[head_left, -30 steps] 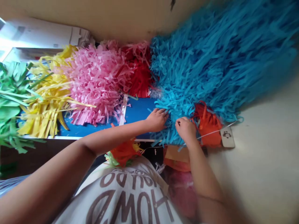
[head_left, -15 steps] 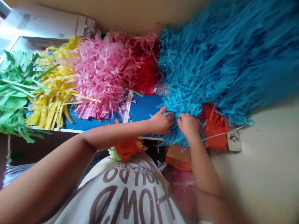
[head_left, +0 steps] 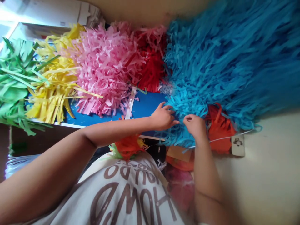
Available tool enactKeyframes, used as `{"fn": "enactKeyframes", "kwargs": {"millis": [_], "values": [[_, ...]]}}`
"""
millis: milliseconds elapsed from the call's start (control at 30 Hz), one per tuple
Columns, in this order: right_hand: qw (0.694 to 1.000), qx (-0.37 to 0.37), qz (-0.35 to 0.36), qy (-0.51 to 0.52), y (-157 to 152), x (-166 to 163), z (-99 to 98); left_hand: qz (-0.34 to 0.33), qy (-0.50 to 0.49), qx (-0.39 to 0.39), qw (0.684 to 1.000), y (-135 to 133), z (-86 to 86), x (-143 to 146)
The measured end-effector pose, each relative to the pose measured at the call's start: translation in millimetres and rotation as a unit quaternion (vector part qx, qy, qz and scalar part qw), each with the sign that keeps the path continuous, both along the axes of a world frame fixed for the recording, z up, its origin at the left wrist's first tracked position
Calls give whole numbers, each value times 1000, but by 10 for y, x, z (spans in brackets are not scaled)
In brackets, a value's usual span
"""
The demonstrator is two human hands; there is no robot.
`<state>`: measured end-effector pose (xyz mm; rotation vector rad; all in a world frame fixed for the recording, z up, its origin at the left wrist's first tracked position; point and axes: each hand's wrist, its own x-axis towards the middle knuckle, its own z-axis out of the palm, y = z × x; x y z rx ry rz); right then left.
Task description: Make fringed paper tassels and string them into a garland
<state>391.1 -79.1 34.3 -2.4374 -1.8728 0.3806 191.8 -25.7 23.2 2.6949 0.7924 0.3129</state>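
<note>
A large heap of blue fringed paper strips [head_left: 211, 68] spreads over the right side of the blue table [head_left: 146, 104] and up beside the wall. My left hand [head_left: 164, 116] rests at the near edge of these strips, palm down, its fingers spread. Close to its right, my right hand [head_left: 196, 126] has thumb and forefinger pinched together over the blue fringe. Whatever lies in that pinch is too small to make out. A thin white string [head_left: 225, 137] runs from the right behind my right wrist, below the loose blue fringe [head_left: 179, 136].
Green fringe [head_left: 16, 84], yellow fringe [head_left: 56, 84], pink fringe [head_left: 105, 72] and red fringe [head_left: 152, 72] line the table leftward. Orange fringe [head_left: 220, 131] lies right of my wrist, near a pale tag [head_left: 238, 145]. More orange fringe [head_left: 128, 146] sits at my lap. White papers [head_left: 58, 12] are stacked behind.
My right hand has drawn slightly rightward, away from the left hand, its pinch now showing. The left hand's fingers have shifted a little over the blue strips. The view has moved slightly.
</note>
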Motion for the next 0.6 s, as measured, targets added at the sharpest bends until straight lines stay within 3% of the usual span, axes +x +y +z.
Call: {"fn": "enactKeyframes", "kwargs": {"millis": [133, 300, 367, 600], "values": [[996, 10, -38, 83, -37, 149, -43, 8, -18, -9, 1000, 70, -23, 12], [996, -8, 49, -78, -25, -64, 36, -1, -14, -14, 1000, 71, 5, 71], [994, -24, 58, -92, -8, -76, 46, 0, -16, -11, 1000, 68, 8, 74], [988, 13, -60, 145, -80, 331, -124, 12, -25, 10, 1000, 143, -59, 56]]}}
